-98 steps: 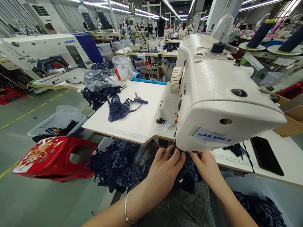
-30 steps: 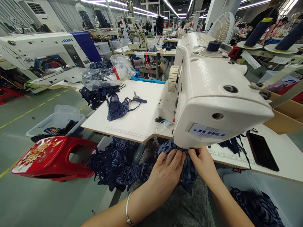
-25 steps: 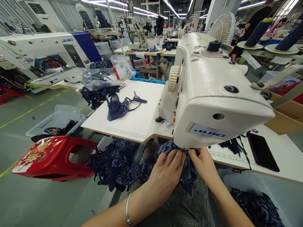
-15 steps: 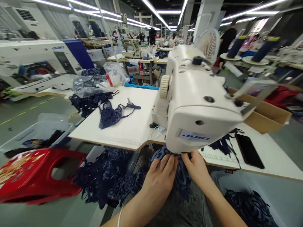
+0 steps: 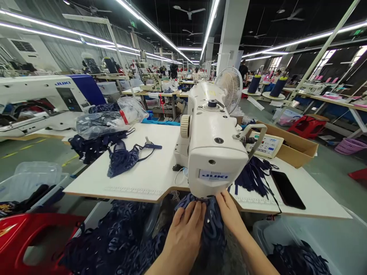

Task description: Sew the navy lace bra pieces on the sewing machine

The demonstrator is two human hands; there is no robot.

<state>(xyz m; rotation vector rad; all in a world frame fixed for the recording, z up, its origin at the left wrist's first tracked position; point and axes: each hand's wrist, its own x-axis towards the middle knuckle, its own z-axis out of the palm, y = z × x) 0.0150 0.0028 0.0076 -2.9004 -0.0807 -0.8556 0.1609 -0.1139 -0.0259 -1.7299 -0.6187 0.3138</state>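
Observation:
A white sewing machine (image 5: 213,152) stands on a white table (image 5: 155,175) in front of me. Just under its head, my left hand (image 5: 185,233) lies with fingers together, pressed flat on dark navy lace fabric (image 5: 210,225). My right hand (image 5: 229,212) rests on the same fabric from the right, its fingertips hidden under the machine head. More navy lace (image 5: 120,236) hangs in a heap below the table edge on the left.
A navy lace piece (image 5: 123,158) and a plastic bag (image 5: 100,124) lie on the table's left. A black phone (image 5: 288,189) and cardboard box (image 5: 298,147) sit on the right. A red stool (image 5: 25,244) and clear bins (image 5: 28,181) stand left; a bin (image 5: 298,259) of lace right.
The view has tilted up and pulled back, showing more of the hall. Both hands stay on the navy fabric under the machine head, the left hand a little lower in the picture.

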